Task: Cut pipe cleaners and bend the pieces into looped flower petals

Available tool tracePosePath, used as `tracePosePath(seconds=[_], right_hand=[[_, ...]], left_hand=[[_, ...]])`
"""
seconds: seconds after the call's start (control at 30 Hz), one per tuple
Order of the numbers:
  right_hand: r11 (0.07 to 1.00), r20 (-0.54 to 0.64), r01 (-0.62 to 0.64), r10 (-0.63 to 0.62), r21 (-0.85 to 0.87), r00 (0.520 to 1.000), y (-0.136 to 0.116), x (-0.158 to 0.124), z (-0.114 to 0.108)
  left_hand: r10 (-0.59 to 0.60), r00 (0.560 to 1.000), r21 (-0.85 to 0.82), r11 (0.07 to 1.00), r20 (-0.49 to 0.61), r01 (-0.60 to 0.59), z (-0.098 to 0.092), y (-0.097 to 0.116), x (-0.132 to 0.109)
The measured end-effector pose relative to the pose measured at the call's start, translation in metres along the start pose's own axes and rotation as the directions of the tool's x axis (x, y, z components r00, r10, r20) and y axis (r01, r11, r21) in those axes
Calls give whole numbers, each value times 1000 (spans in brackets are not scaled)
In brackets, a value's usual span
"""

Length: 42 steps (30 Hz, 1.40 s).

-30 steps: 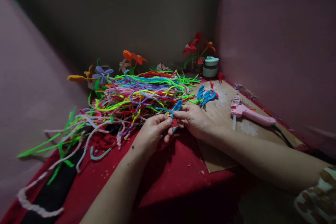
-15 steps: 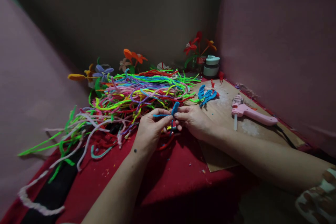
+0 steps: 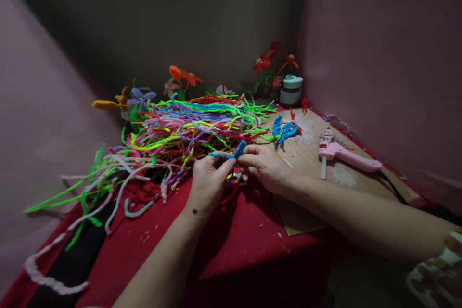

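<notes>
A blue pipe cleaner is pinched between my two hands above the red cloth, its upper part bent into a narrow loop. My left hand grips it at the base of that loop, and a straight blue end runs back over the fingers. From the other side, my right hand pinches the same base, fingertips nearly touching those of the left. Several finished-looking blue pipe-cleaner pieces lie just beyond the right hand on the board.
A large heap of coloured pipe cleaners spreads behind my hands. A pink glue gun rests on the brown board at right. Pipe-cleaner flowers and a jar with a mint lid stand along the back wall.
My left hand has turned and shifted slightly right. The blue end that hung below the fingers no longer shows there; the loop tilts a little more to the right.
</notes>
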State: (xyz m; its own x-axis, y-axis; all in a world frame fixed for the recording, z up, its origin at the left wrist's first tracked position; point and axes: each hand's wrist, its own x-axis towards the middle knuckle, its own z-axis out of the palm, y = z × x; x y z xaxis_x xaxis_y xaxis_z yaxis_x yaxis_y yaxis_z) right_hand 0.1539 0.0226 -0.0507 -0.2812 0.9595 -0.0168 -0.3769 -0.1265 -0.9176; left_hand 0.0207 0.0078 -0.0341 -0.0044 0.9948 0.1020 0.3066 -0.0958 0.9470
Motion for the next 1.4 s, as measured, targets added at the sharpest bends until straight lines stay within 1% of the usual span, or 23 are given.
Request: tracePosePath(seconds=[0.07, 0.13, 0.27, 0.33, 0.4, 0.5, 0.57, 0.63, 0.67, 0.7, 0.73, 0.8, 0.87, 0.93, 0.97, 1.0, 1.03, 1.07, 1.13, 1.17, 1.23, 1.33, 1.4], right_hand=[[1000, -27, -6, 6, 12, 1000, 1, 1, 0], [999, -44, -17, 19, 44, 999, 2, 1, 0], [993, -56, -9, 16, 119, 998, 4, 1, 1], [987, -66, -25, 36, 160, 997, 5, 1, 1], [971, -64, -93, 109, 219, 992, 4, 1, 2], [912, -32, -238, 263, 334, 964, 1, 1, 3], [864, -18, -304, 339, 401, 941, 0, 1, 3], [843, -17, -319, 361, 434, 932, 0, 1, 4], [847, -17, -310, 352, 432, 936, 1, 1, 4], [862, -22, -295, 333, 413, 943, 1, 1, 4], [885, -31, -269, 303, 379, 953, 1, 0, 4], [946, -45, -177, 196, 273, 979, 0, -2, 5], [991, -43, -64, 70, 117, 997, -2, -5, 6], [999, -49, 26, -27, -37, 998, -4, -7, 6], [994, -55, 51, -56, -102, 997, -4, -8, 6], [986, -58, 69, -78, -150, 995, -4, -9, 6], [980, -51, 85, -95, -179, 994, -4, -9, 6], [977, -32, 98, -106, -190, 994, -4, -9, 5], [980, 14, 104, -103, -169, 995, -5, -8, 4], [984, 24, 103, -100, -147, 995, -6, -7, 4], [986, 6, 104, -104, -127, 995, -8, -6, 2], [974, -54, 135, -147, -181, 988, -11, -4, -1], [963, -70, 165, -184, -213, 980, -10, -2, -3]], left_hand=[[139, 990, 114, 984, -35, -134, 2, -7, -1], [256, 966, 227, 944, -46, -239, 3, -13, -1], [390, 921, 377, 857, -28, -351, 6, -17, -2], [487, 873, 421, 794, -11, -438, 7, -17, -2], [573, 820, 447, 731, 9, -516, 6, -17, -2], [639, 769, 436, 683, 33, -586, 5, -19, -2], [674, 737, 421, 656, 46, -626, 3, -21, -1], [700, 711, 416, 627, 70, -658, 2, -21, -2], [700, 710, 415, 625, 78, -661, 2, -21, -2], [688, 722, 416, 636, 77, -651, 2, -21, -3], [666, 743, 418, 659, 62, -626, 3, -21, -4], [584, 812, 415, 740, -5, -530, 5, -18, -6], [436, 898, 343, 855, -66, -390, 8, -15, -8], [224, 971, 145, 967, -82, -211, 11, -10, -10], [113, 992, 19, 994, -61, -112, 11, -7, -10], [20, 999, -99, 995, -33, -23, 12, -5, -10], [-48, 999, -198, 979, -2, 47, 12, -2, -10], [-93, 995, -271, 958, 31, 97, 11, 0, -9], [-129, 988, -350, 925, 81, 149, 9, 2, -7], [-137, 986, -368, 915, 96, 163, 7, 3, -6], [-146, 983, -380, 908, 111, 177, 4, 2, -3], [-150, 982, -373, 910, 115, 183, 1, 1, -1], [-144, 982, -360, 916, 125, 180, -1, 0, 0]])
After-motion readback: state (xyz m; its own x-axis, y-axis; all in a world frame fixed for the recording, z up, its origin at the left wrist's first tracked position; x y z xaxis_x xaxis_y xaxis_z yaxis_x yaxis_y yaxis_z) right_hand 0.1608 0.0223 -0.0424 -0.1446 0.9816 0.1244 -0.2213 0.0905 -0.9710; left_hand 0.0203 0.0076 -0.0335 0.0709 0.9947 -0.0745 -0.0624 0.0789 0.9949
